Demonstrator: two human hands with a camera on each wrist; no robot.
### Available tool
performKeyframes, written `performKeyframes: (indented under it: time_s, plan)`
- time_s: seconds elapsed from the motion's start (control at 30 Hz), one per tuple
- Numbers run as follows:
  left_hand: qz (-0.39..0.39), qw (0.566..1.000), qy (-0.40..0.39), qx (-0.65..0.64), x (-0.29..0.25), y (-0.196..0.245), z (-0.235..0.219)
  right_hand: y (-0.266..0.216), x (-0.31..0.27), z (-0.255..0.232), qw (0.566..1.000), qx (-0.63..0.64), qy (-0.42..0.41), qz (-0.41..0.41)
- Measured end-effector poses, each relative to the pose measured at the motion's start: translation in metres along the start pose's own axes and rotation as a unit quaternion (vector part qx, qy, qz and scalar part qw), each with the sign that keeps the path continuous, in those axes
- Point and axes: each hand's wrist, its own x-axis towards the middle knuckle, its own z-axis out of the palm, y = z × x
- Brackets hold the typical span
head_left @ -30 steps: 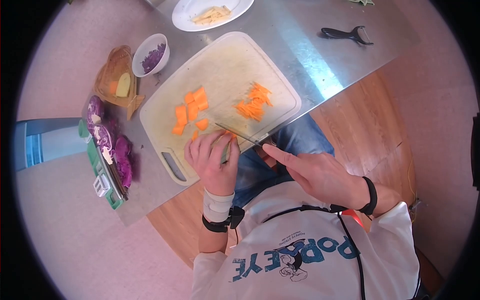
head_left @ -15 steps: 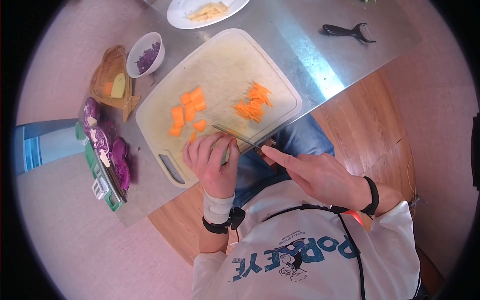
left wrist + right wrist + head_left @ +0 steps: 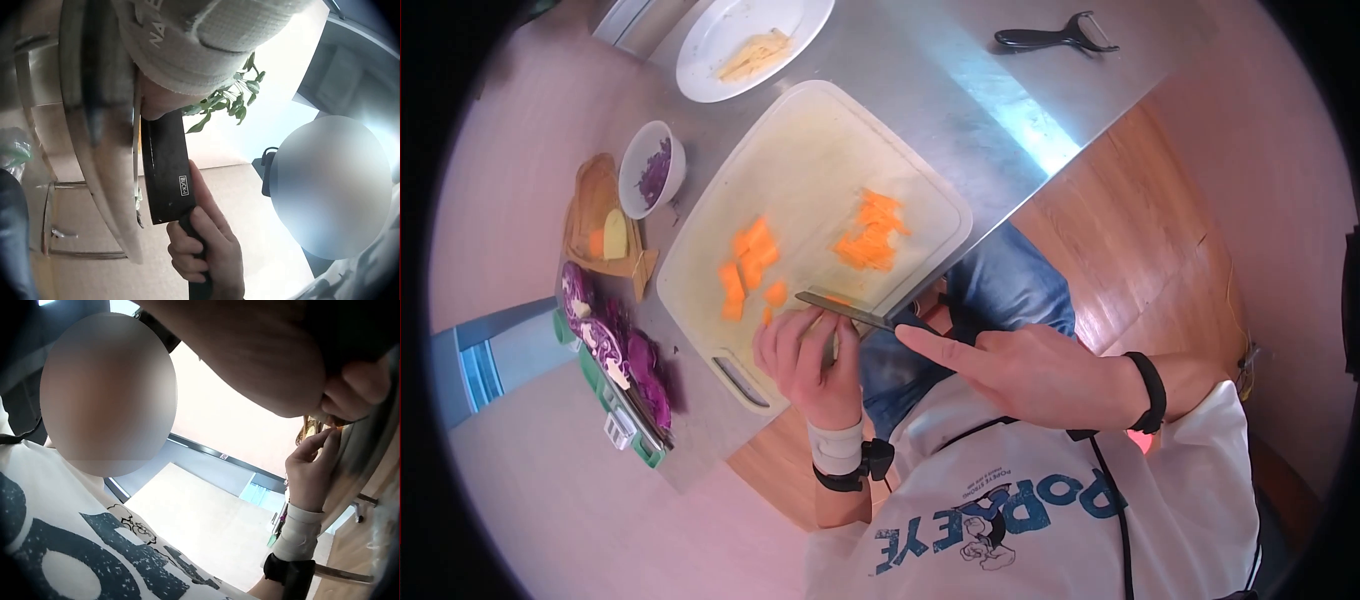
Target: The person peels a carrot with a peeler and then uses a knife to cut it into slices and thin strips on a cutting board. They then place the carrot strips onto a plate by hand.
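One peeler (image 3: 1055, 38); bowl (image 3: 678, 172), apparently cabbage (image 3: 655, 174), beside board (image 3: 800, 150)

On the table (image 3: 935, 85), carrot chunks (image 3: 757, 244) lie left of carrot strips (image 3: 866, 246) on the cutting board (image 3: 815, 150). A bowl (image 3: 637, 152), basket (image 3: 599, 180) and cabbage pieces (image 3: 605, 345) lie left; behind, a plate (image 3: 702, 48), with a peeler (image 3: 1068, 38) to its right.

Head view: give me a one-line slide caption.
Right hand holding a knife at the near edge of a cutting board, left hand beside it, carrot strips and carrot chunks beyond.

A wicker basket (image 3: 590, 192) sits near a white bowl (image 3: 636, 158) — a black peeler (image 3: 1048, 38) lies well apart.
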Motion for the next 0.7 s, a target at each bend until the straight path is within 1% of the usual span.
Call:
performKeyframes:
  time_s: [0.1, 0.17, 0.2, 0.27, 0.3, 0.43, 0.5, 0.57, 0.7]
  plan:
    - [0.004, 1.0, -0.013, -0.005, 0.001, 0.001, -0.002, 0.003, 0.003, -0.002, 1.0, 0.025, -0.007, -0.01]
    - [-0.001, 1.0, -0.016, -0.007, 0.0, 0.0, -0.002, 0.006, 0.007, -0.002, 0.998, 0.038, 0.008, -0.052]
    - [-0.005, 1.0, -0.018, -0.009, 0.0, -0.001, -0.002, 0.006, 0.008, -0.004, 0.998, 0.038, 0.005, -0.052]
    - [-0.01, 1.0, -0.018, -0.011, -0.001, -0.002, -0.002, 0.005, 0.011, -0.011, 0.994, 0.093, -0.018, -0.045]
    - [-0.012, 1.0, -0.018, -0.014, -0.001, -0.002, -0.002, 0.005, 0.014, -0.012, 0.994, 0.092, -0.021, -0.046]
    - [-0.017, 1.0, -0.018, -0.016, 0.0, -0.001, -0.003, 0.004, 0.022, -0.003, 0.998, 0.051, -0.017, -0.045]
    - [-0.021, 1.0, -0.003, -0.018, -0.002, -0.002, -0.002, -0.002, 0.023, 0.003, 0.998, 0.03, -0.011, -0.051]
    - [-0.022, 1.0, 0.0, -0.016, -0.004, -0.003, -0.001, -0.014, 0.021, 0.007, 0.999, -0.043, -0.01, -0.022]
    - [-0.023, 1.0, 0.003, -0.006, -0.005, -0.001, -0.002, -0.019, 0.019, 0.009, 0.998, -0.068, 0.0, -0.018]
